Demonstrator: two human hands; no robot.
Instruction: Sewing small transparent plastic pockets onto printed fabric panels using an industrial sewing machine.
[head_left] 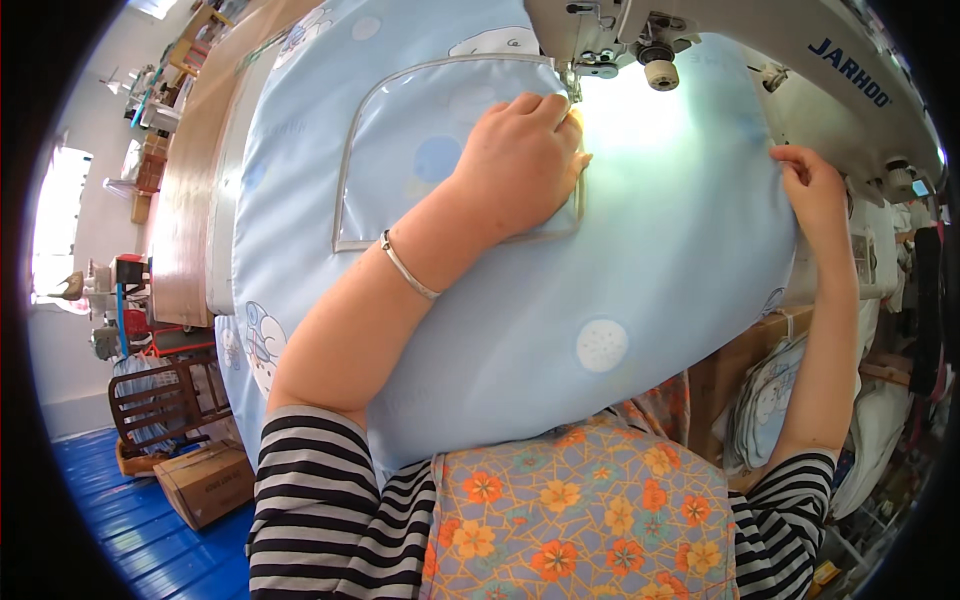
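Note:
A large light blue cloth (470,340) with cartoon prints lies under the sewing machine head (620,40) and drapes toward my lap. On it sits a clear panel (390,190) with grey binding; its right edge runs up to the presser foot (573,85). My left hand (525,165) rests on that edge just below the foot, fingers curled and pressed together on the panel and cloth; the fingertips are partly hidden. At the cloth's right edge, my right hand (815,185) pinches the border between thumb and fingers.
The machine's lamp lights the cloth right of the needle. A wooden tabletop (185,200) lies to the left. A brown chair (160,400) and a cardboard box (205,480) stand on the blue floor (90,500). Folded blue printed pieces (765,405) lie beneath my right arm.

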